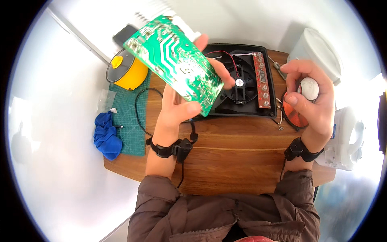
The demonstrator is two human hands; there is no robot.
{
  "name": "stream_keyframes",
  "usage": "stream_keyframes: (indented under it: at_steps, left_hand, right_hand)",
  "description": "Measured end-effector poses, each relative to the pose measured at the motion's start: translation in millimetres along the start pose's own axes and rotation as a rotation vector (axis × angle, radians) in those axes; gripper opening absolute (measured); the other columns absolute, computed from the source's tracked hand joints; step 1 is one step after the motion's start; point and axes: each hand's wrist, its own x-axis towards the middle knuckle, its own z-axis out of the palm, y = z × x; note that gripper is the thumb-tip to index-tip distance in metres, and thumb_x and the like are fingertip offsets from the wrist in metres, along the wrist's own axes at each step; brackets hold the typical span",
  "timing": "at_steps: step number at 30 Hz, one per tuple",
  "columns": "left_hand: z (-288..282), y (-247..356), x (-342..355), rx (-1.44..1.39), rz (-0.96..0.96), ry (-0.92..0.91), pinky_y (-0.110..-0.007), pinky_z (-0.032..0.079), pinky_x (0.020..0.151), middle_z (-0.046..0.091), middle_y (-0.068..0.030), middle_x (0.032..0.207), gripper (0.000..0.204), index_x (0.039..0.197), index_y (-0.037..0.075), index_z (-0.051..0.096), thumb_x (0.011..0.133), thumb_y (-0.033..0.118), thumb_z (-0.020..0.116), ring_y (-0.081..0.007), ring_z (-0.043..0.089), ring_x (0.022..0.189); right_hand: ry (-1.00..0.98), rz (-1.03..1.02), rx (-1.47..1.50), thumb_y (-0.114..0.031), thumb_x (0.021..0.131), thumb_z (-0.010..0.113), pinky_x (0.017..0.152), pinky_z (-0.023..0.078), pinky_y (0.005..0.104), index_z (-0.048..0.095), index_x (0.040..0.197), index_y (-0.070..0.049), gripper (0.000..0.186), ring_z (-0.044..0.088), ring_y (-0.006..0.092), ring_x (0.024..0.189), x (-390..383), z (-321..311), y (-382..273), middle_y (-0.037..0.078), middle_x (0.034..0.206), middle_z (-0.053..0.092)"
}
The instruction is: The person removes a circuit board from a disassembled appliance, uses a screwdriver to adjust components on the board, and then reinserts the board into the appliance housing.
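Observation:
My left hand (181, 101) grips a green circuit board (173, 60), tilted, solder side facing me, with white parts at its far edge. My right hand (312, 94) is curled around a small round, off-white object (308, 88), above an orange round piece with dark rim (295, 115). Behind the board lies an open black housing (262, 113) with a fan (244, 92), red and white wires, and a narrow red-brown board (264, 97) with buttons and a small display along its right side.
A yellow pot (133, 74) stands at back left by a blue cloth (105, 133) on a green mat (133, 117). A white container (318, 48) is at back right, a white appliance (344, 141) at right. Black cables (139, 113) lie across the wooden table (225, 161).

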Motion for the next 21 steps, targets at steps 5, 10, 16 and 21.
stream_keyframes:
  at_steps: [5,10,16,21]
  left_hand:
    - [-16,-7,0,-0.399,-0.052,-0.265,-0.042,0.06,0.08,0.066,-0.0194,0.109,0.122,0.165,-0.001,0.022,0.068,0.043,0.082,-0.0341,0.071,0.096]
    - [-17,-5,2,-0.55,-0.142,-0.359,-0.04,0.06,0.071,0.064,-0.0168,0.105,0.132,0.167,0.0,0.013,0.072,0.048,0.091,-0.0359,0.07,0.087]
    - [-11,-7,-1,-0.621,-0.176,-0.32,-0.037,0.059,0.065,0.063,-0.0161,0.101,0.131,0.167,0.0,0.013,0.074,0.049,0.091,-0.0346,0.069,0.083]
    - [-5,2,-1,-0.519,-0.27,-0.302,-0.038,0.06,0.065,0.064,-0.0172,0.099,0.133,0.166,-0.003,0.014,0.072,0.052,0.091,-0.0348,0.07,0.079]
  right_hand:
    - [-0.026,0.021,-0.018,-0.005,0.077,0.083,0.065,0.042,0.0221,0.072,0.114,-0.001,0.039,0.051,0.0067,0.07,0,6,-3,-0.002,0.075,0.056]
    - [-0.052,0.049,0.012,-0.001,0.076,0.081,0.068,0.044,0.0232,0.072,0.114,-0.001,0.039,0.052,0.0074,0.07,1,8,-4,-0.002,0.074,0.056]
    - [-0.098,-0.016,-0.013,0.003,0.076,0.079,0.079,0.047,0.0267,0.071,0.115,-0.001,0.04,0.053,0.0084,0.07,3,12,1,-0.002,0.074,0.058]
    - [-0.082,0.018,-0.022,0.004,0.077,0.078,0.081,0.048,0.0263,0.071,0.115,-0.001,0.039,0.053,0.0086,0.07,2,12,-4,-0.001,0.073,0.058]
